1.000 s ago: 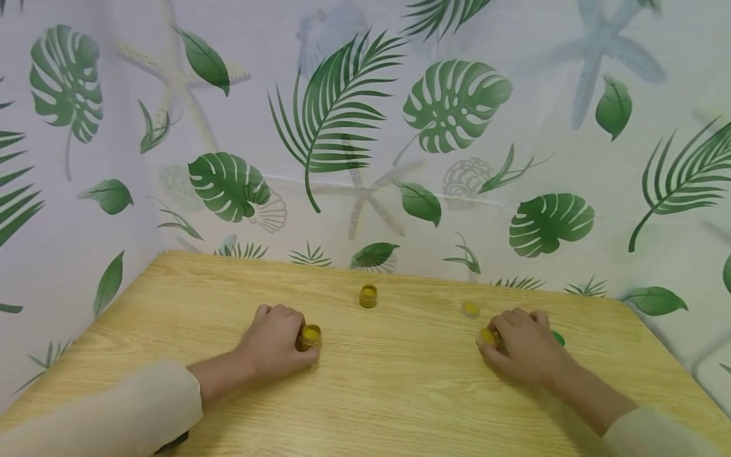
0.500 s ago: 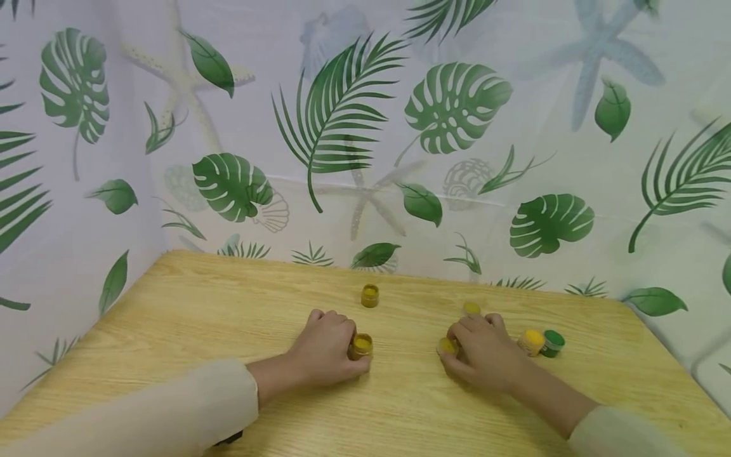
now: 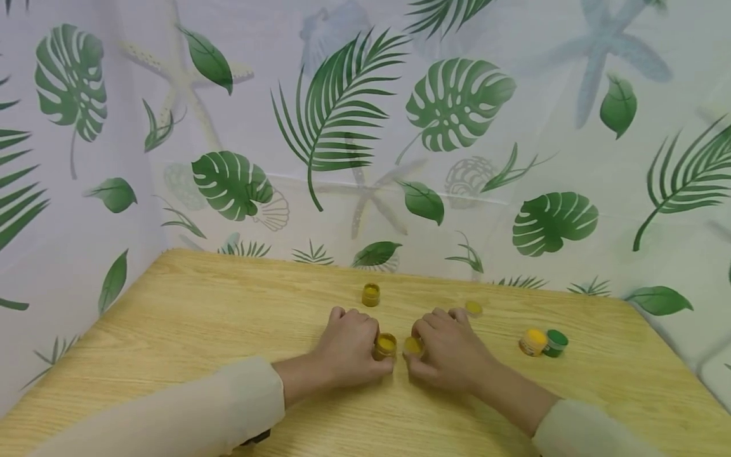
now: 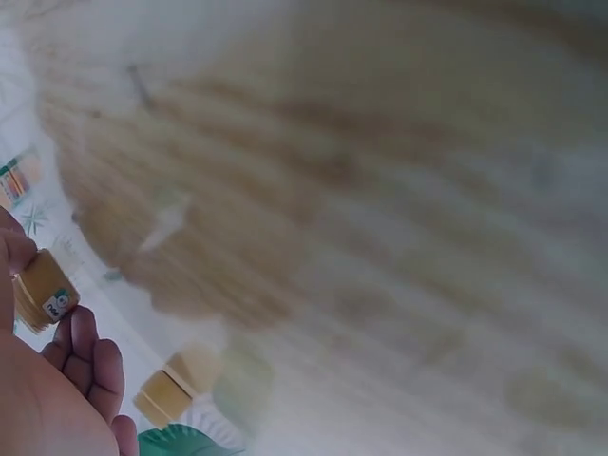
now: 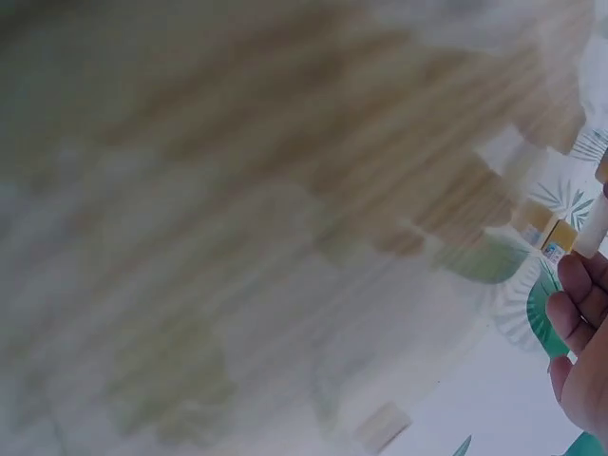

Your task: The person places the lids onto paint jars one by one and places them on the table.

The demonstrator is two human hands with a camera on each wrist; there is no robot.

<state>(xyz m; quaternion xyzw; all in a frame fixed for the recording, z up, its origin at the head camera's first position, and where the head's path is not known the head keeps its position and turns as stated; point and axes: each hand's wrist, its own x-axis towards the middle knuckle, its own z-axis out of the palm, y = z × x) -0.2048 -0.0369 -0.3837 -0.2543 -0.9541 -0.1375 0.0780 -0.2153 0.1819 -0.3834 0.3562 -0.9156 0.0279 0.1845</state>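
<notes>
Near the middle of the table my left hand grips a small open paint jar of yellow paint between thumb and fingers. In the left wrist view the same jar shows a small label on its side. Just right of it, my right hand pinches a round lid with a yellow face. The right wrist view shows the lid's pale edge at the fingertips. A narrow gap separates jar and lid. Behind the hands stands another open jar of yellow paint.
A second lid lies flat behind my right hand. To the right, a yellow jar and a green jar stand side by side. A leaf-patterned cloth hangs along the back edge of the wooden table.
Both hands have come together: the left moved right with the open jar, and the right moved left with the lid. The yellow and green jars at the right are now uncovered.
</notes>
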